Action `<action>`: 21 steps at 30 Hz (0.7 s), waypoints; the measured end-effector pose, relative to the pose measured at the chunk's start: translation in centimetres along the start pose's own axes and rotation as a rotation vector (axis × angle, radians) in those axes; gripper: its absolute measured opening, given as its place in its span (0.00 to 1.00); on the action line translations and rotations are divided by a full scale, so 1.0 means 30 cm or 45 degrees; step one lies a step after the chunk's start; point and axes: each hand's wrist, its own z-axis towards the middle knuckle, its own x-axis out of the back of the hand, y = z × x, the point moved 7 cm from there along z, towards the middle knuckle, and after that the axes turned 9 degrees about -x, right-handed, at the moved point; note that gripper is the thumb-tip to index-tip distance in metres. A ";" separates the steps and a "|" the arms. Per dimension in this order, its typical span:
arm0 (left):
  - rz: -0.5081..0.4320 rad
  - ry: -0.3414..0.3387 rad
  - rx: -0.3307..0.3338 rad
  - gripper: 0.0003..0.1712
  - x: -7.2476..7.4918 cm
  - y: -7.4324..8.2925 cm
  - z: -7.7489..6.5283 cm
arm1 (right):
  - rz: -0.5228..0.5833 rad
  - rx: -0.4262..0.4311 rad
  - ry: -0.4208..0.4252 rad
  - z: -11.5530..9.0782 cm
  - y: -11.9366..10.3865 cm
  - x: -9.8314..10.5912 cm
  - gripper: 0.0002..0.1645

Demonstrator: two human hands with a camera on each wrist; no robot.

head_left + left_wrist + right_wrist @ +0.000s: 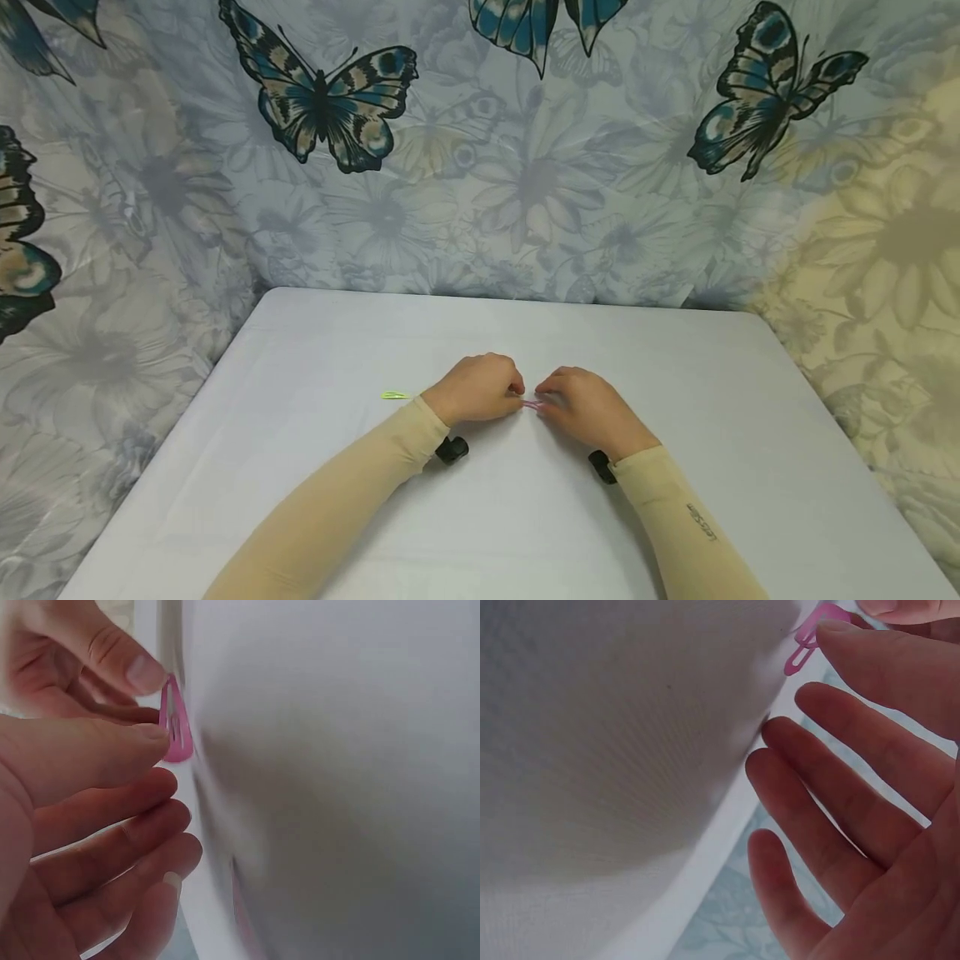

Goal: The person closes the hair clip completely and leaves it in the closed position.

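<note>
Over the middle of the white table, my two hands meet at a small pink snap hair clip (177, 735). My left hand (480, 387) pinches it between thumb and forefinger, the other fingers loosely bent below. From the opposite side my right hand (592, 412) also pinches the hair clip (829, 619), its thumb over the pink part and its remaining fingers spread apart. In the head view only thin pink strands show between the fingertips. A yellow-green hair clip (394, 395) lies on the table just left of my left wrist.
The white table (360, 333) has rounded far corners. Behind and beside it hangs cloth printed with butterflies (322, 108) and flowers. A blurred pink sliver (244, 915) shows low in the left wrist view; I cannot tell what it is. Dark wrist cameras (452, 450) sit below both wrists.
</note>
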 end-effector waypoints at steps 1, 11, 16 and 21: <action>0.004 -0.004 0.000 0.10 -0.004 0.004 0.008 | 0.006 0.001 0.000 0.000 -0.001 0.001 0.09; -0.008 0.013 0.004 0.05 -0.016 0.026 0.046 | 0.004 -0.027 -0.008 0.001 -0.015 -0.002 0.05; 0.001 0.023 -0.003 0.04 -0.020 0.028 0.051 | -0.018 -0.029 0.016 -0.003 -0.014 -0.005 0.06; 0.006 0.044 -0.013 0.04 -0.022 0.024 0.050 | -0.026 -0.035 0.006 -0.002 -0.015 -0.008 0.07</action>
